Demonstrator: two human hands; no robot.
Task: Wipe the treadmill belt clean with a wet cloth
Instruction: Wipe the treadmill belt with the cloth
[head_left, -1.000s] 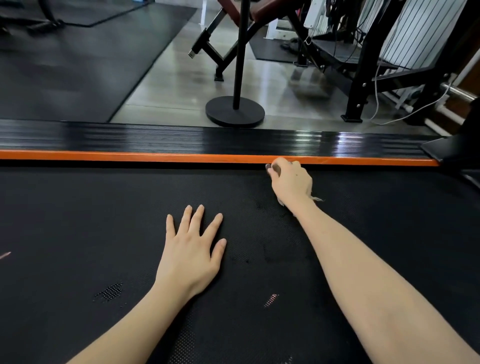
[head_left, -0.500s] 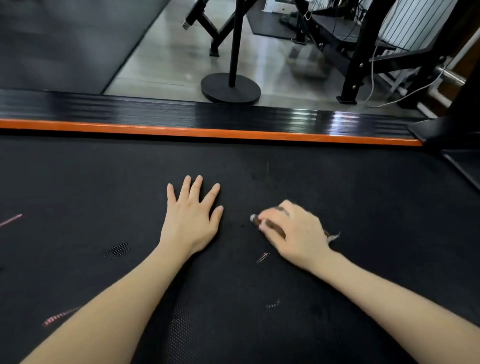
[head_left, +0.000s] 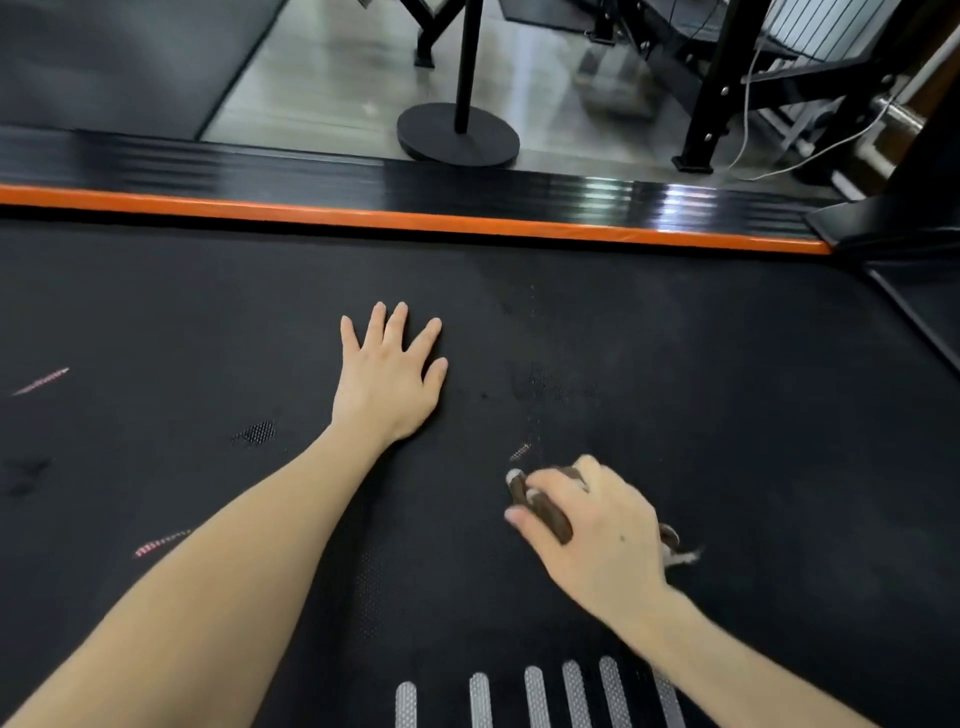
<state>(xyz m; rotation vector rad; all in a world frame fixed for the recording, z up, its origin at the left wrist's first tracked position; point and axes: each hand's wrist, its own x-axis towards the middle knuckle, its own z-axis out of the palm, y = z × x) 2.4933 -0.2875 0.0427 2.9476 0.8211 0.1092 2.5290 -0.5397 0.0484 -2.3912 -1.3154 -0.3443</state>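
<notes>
left hand (head_left: 387, 376) lies flat, fingers spread, on the black textured treadmill belt (head_left: 727, 415); right hand (head_left: 592, 535) grips a crumpled dark brown cloth (head_left: 545, 512) (white fringe showing).

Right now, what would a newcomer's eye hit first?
The bright orange stripe running along the far edge of the black treadmill belt. Then the two hands: the left hand lies flat mid-belt with fingers spread. The right hand is nearer the camera, its grip closed on a dark brown cloth against the belt.
</notes>
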